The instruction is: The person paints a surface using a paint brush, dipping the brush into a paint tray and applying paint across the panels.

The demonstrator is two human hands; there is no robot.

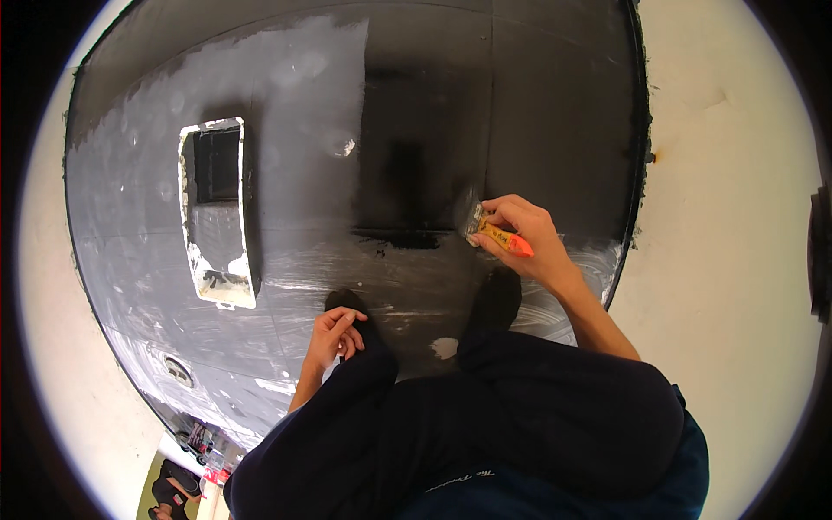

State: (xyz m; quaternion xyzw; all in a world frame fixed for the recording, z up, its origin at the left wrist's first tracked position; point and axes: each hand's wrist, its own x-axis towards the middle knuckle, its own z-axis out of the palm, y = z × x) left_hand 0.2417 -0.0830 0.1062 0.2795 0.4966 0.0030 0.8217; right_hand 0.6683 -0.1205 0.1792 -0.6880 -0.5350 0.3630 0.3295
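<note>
My right hand (530,232) is closed around a paintbrush (498,234) with a yellow and orange handle. Its bristles touch the floor (425,113) at the lower edge of a dark, freshly coated strip, where a wet black patch (399,239) lies. Resting on my left knee, my left hand (336,334) holds nothing, its fingers loosely curled and partly apart. Off to the left stands a white-rimmed paint tray (245,217) with a dark, paint-coated well and white smears at its near end.
Greyer, streaked floor surrounds my feet (494,299). Pale walls (719,217) rise on both sides. A round floor drain (178,371) sits at the lower left. Past it are assorted items (204,442) and another person (173,492).
</note>
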